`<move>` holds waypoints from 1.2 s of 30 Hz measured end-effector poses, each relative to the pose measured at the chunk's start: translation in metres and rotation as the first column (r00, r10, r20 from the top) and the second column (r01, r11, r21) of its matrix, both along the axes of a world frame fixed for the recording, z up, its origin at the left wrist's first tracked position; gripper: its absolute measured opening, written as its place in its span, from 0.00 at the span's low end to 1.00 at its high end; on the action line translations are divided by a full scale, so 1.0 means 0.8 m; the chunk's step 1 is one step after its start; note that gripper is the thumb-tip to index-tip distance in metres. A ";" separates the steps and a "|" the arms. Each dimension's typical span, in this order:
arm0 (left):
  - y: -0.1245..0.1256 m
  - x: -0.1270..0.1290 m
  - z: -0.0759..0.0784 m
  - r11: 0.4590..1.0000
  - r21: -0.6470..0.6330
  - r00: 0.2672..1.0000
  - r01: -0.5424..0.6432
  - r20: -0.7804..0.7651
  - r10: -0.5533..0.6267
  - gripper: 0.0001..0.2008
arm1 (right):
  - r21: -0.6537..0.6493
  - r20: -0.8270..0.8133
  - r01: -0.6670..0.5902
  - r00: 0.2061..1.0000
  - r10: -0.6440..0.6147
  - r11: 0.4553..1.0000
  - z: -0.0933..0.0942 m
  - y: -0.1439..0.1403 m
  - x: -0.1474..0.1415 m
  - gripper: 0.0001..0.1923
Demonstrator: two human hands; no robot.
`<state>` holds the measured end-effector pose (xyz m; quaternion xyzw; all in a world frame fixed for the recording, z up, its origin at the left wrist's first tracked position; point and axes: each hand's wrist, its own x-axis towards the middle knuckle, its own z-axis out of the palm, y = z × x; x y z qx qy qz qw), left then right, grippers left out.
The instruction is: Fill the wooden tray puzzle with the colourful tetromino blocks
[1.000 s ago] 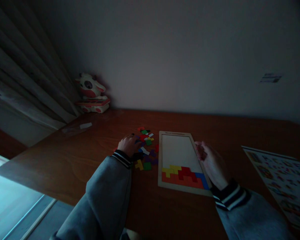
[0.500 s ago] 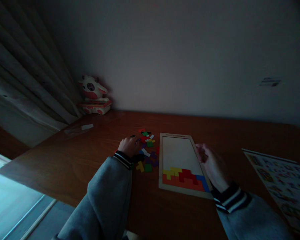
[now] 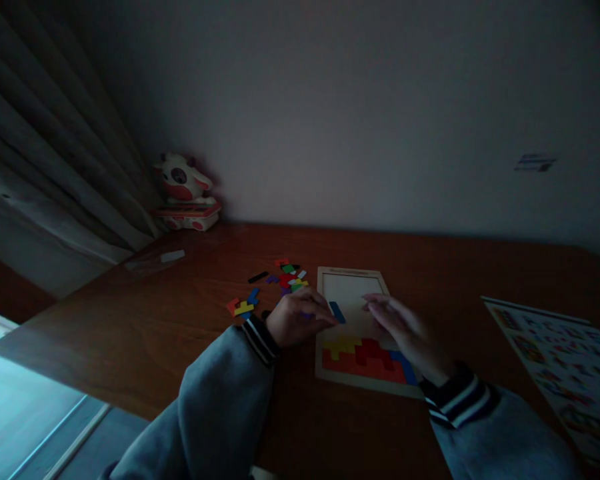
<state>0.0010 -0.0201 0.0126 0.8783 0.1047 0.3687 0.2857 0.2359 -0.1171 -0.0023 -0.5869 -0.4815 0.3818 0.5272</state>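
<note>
My left hand is closed on a blue puzzle piece, which sticks out past its fingertips over the left side of the wooden puzzle board. Opposite it, my right hand hovers above the board's right side, fingers stretched out and apart, with nothing seen in them. Along the board's near end lie fitted yellow pieces, red pieces, orange pieces and a blue piece. The board's far part shows its bare pale base.
Loose coloured pieces lie left of the board, some hidden by my left hand. A yellow piece sits in a small group farther left. A printed sheet lies at right; a cow toy stands at the back left.
My left hand has moved right from the loose pieces to the board, now with a blue piece. My right hand has shifted left over the board and its fingers have stretched out.
</note>
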 end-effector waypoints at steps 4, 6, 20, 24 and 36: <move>-0.017 0.012 -0.001 0.969 -0.135 0.976 0.209 -0.026 -0.214 0.09 | -0.064 0.017 -0.313 0.949 0.315 0.948 0.013 -0.011 -0.016 0.22; -0.019 0.015 -0.003 0.967 -0.115 0.973 0.225 -0.024 -0.230 0.11 | -0.083 -0.017 -0.404 0.915 0.404 0.911 0.012 -0.013 -0.021 0.21; -0.017 0.016 -0.029 0.973 0.232 0.953 0.018 -0.298 0.053 0.12 | -0.093 0.464 -0.061 0.881 0.097 0.994 -0.001 -0.006 0.059 0.12; -0.019 0.016 -0.026 0.963 0.267 0.927 0.036 -0.369 0.067 0.12 | -0.076 0.532 -0.077 0.840 0.106 0.994 -0.004 -0.007 0.063 0.13; -0.021 0.017 -0.024 0.960 0.277 0.913 0.030 -0.398 0.086 0.12 | -0.033 0.588 -0.119 0.801 0.115 0.992 -0.018 -0.005 0.055 0.18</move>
